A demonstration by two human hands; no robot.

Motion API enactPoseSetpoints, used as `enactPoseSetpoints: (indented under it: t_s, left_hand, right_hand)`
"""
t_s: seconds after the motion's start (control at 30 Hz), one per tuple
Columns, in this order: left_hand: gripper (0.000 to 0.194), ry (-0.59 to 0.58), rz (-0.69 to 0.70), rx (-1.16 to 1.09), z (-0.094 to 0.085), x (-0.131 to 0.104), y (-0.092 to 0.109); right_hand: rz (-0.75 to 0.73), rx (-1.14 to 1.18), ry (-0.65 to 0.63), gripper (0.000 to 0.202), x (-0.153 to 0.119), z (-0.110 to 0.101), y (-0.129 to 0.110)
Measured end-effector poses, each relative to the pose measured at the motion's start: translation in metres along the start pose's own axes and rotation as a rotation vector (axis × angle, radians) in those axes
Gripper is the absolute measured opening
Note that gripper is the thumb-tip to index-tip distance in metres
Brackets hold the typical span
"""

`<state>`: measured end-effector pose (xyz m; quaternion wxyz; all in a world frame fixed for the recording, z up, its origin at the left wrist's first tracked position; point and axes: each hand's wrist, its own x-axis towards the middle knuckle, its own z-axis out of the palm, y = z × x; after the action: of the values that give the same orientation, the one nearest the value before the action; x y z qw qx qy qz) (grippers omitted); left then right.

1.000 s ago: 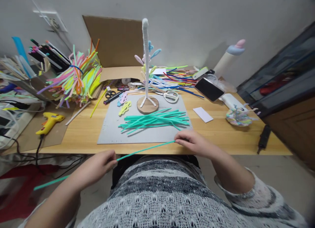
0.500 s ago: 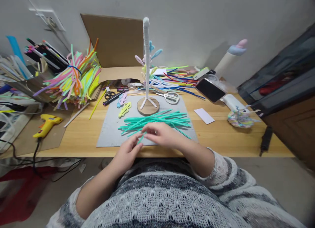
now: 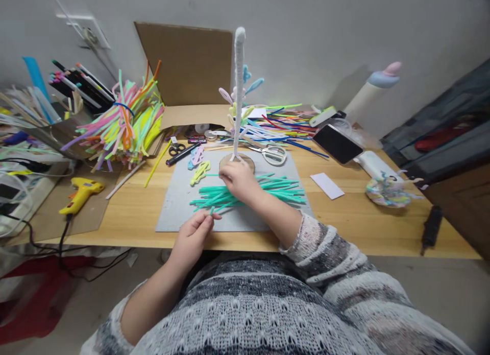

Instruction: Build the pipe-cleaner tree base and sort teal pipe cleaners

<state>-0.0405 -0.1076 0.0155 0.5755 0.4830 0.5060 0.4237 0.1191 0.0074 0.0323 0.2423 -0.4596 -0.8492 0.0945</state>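
My left hand (image 3: 194,236) is closed at the near edge of the grey mat (image 3: 174,212), pinching a short green pipe cleaner (image 3: 212,211) whose tip pokes up past the thumb. Stretched over the pile of green pipe cleaners (image 3: 285,189), my right hand (image 3: 240,182) has its fingers closed, and a thin green stem (image 3: 212,175) sticks out to the left of them. Just beyond stands a white fuzzy-wrapped post (image 3: 239,89) on a round wooden base (image 3: 249,163), partly covered by that hand. Pastel pipe-cleaner flowers (image 3: 225,95) show behind the post.
Yellow (image 3: 200,173) and pink bent pieces lie left of the base, white-handled scissors (image 3: 274,155) to its right. A glue gun (image 3: 82,194) and a pipe-cleaner bundle (image 3: 126,120) are at left. A phone (image 3: 338,143) and white card (image 3: 327,185) lie at right.
My right hand has left my left hand and moved forward over the green pile to the wooden base. My left hand stays near the mat's front edge. The view has shifted slightly.
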Motion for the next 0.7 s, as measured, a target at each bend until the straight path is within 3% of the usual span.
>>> enactPoseSetpoints:
  t_s: [0.17, 0.3, 0.4, 0.57, 0.7]
  left_hand:
    - [0.033, 0.051, 0.055, -0.172, 0.012, 0.002, 0.016]
    - [0.02, 0.006, 0.146, -0.212, 0.025, -0.001, 0.024]
    - [0.018, -0.091, 0.168, -0.259, 0.034, -0.002, 0.024]
    - [0.023, -0.162, 0.038, -0.315, 0.047, 0.0, 0.015]
    - [0.028, -0.197, -0.011, -0.299, 0.055, 0.001, 0.007]
  right_hand:
    - [-0.076, 0.019, 0.119, 0.027, -0.039, -0.058, -0.033]
    - [0.096, 0.273, -0.024, 0.017, -0.08, -0.083, -0.056]
    - [0.219, 0.528, -0.124, 0.014, -0.099, -0.076, -0.055]
    - [0.42, 0.973, -0.158, 0.013, -0.124, -0.049, -0.037]
    - [0.511, 1.109, -0.194, 0.014, -0.141, -0.039, -0.029]
